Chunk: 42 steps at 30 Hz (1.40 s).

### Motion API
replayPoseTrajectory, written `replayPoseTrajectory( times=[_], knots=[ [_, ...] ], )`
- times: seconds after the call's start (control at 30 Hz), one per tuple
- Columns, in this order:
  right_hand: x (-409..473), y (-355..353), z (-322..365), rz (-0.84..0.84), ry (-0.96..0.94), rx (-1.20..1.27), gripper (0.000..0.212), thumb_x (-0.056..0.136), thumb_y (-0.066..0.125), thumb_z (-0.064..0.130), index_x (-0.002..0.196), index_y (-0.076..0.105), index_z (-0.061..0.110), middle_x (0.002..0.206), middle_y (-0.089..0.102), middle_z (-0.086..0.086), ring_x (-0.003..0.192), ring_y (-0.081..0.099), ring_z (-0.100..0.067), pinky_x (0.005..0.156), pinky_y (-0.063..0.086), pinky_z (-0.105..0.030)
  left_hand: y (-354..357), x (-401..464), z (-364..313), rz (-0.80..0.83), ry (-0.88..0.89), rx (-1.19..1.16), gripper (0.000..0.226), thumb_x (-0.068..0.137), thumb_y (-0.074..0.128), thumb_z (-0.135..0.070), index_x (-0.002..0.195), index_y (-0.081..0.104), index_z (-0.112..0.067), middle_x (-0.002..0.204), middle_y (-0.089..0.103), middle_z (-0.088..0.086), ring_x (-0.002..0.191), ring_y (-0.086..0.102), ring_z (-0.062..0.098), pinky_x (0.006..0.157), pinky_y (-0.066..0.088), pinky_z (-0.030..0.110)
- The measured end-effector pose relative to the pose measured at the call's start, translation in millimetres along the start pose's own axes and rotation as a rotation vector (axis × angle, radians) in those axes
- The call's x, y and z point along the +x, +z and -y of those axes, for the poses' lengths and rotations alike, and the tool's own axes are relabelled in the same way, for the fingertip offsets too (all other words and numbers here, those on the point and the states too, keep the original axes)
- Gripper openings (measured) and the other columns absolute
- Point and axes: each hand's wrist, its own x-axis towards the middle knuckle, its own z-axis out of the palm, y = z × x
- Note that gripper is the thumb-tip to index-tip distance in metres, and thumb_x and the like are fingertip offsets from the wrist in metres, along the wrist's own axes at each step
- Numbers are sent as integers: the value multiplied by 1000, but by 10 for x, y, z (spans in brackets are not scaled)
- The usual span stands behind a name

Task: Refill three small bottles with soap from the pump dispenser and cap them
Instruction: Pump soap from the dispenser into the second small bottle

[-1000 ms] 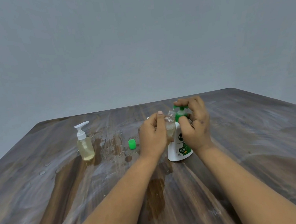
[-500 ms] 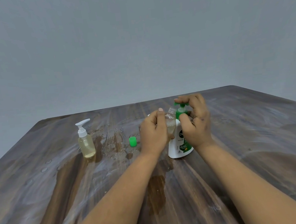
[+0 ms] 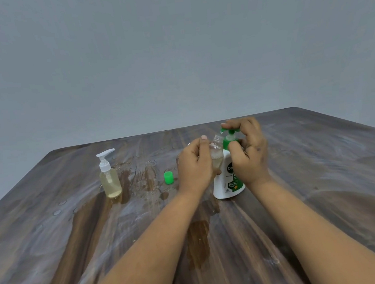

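Head view, working outward from ourselves: we first meet a dark wet patch on the bench just nearer to us than the pump dispenser, our landmark throughout. Hard against the dispenser's left side, our left hand has its fingers wrapped round a small clear bottle, tilted so that its open neck sits under the green spout; it looks partly filled with pale liquid. On the dispenser's right side our right hand curls about the green collar, with the forefinger laid over the pump head, so both hands are clenched on their things. We judge the small bottle light, thin-walled and probably slick, given the spilled droplets left of the dispenser, so it wants a firm hold round the body rather than the neck, which must stay clear for the spout. The dispenser seems heavier and steady on its wide base, best pressed straight down lest it tip. Left of the dispenser lies a loose green cap, likely for this bottle. Further left still stands a white-pump bottle holding yellowish soap, already closed. A third small bottle we cannot make out.
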Motion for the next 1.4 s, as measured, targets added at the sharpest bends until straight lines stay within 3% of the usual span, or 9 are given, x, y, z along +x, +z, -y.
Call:
replayPoseTrajectory(
  times=[0.17,0.43,0.6,0.73,0.87,1.03,1.23,1.3,1.4],
  knots=[
    [-1,16,-17,0,33,-4,32,69,42,13,88,68,10,93,54,14,87,56,-3,64,45,-26,3,8,11,10,-6,-9,49,99,41,-40,73,56,-1,60,52,30,55,54,48,53,51,59],
    [8,-4,-7,-3,0,5,34,69,43,9,94,66,14,94,58,3,89,56,-3,72,46,-23,8,15,23,17,-25,-28,49,101,42,-37,72,54,0,56,49,29,47,51,45,47,51,55],
    [6,7,-35,12,31,5,31,69,43,9,88,67,10,91,53,12,84,57,-9,58,43,-29,8,11,35,25,-10,-41,47,103,42,-34,71,55,-3,54,50,27,38,54,21,38,50,44],
    [0,5,-14,14,-1,10,34,70,42,12,94,66,11,94,53,12,87,56,-5,63,45,-27,11,8,31,30,-8,-40,47,103,42,-34,72,56,-2,50,52,19,37,54,21,38,48,40],
    [3,-11,-6,5,-9,11,36,69,42,10,97,67,12,96,56,6,91,57,-6,73,48,-26,17,12,28,38,-23,-58,47,104,42,-32,74,55,2,52,51,20,38,51,21,40,51,48],
    [13,-3,-12,4,26,-11,30,71,42,8,87,68,7,91,58,0,86,56,-2,69,48,-22,8,16,47,25,-12,-27,48,104,41,-33,75,55,2,56,51,30,37,53,20,37,41,27],
    [6,-13,15,9,1,-5,34,69,43,6,93,67,8,95,58,-1,89,54,-1,73,46,-20,9,14,32,43,-15,-49,48,103,41,-34,71,53,-1,49,51,18,35,53,21,38,46,36],
    [2,-17,18,9,-2,-6,36,68,44,5,96,67,9,96,59,-4,91,55,-1,76,46,-19,6,14,33,40,-18,-47,48,103,41,-34,72,54,0,51,52,22,38,54,26,38,44,32],
    [10,-10,6,2,14,-1,33,69,43,8,92,67,9,93,60,-2,89,55,1,74,45,-17,6,24,38,29,-18,-27,51,103,40,-36,76,54,5,55,52,30,43,53,37,43,49,47]
  ],
)
